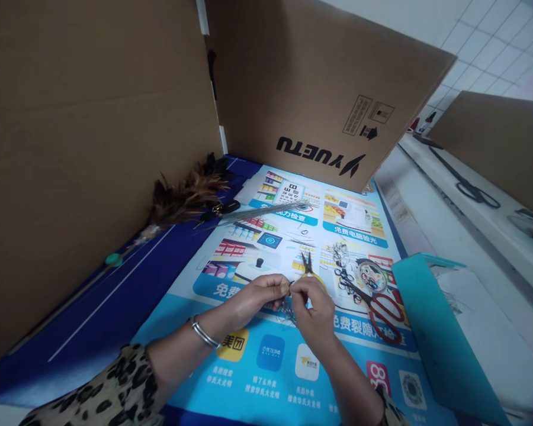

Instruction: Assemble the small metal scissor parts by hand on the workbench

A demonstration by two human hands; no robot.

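My left hand (261,296) and my right hand (316,310) meet over a printed blue poster (270,361), fingertips pinched together on a small thin wire piece (291,286). My right hand also grips yellow-handled pliers (308,265), whose tip points away from me. A tangle of bent wire pieces (286,313) lies under the hands. My left wrist wears a silver bangle (203,333), and the sleeve has a leopard pattern.
Red-handled scissors (379,307) lie right of my hands, beside small wire loops (344,260). A bundle of straight wires (260,211) and a feather duster (184,198) lie farther back. Cardboard walls (93,148) stand left and behind. A teal folder (435,337) rests at the right.
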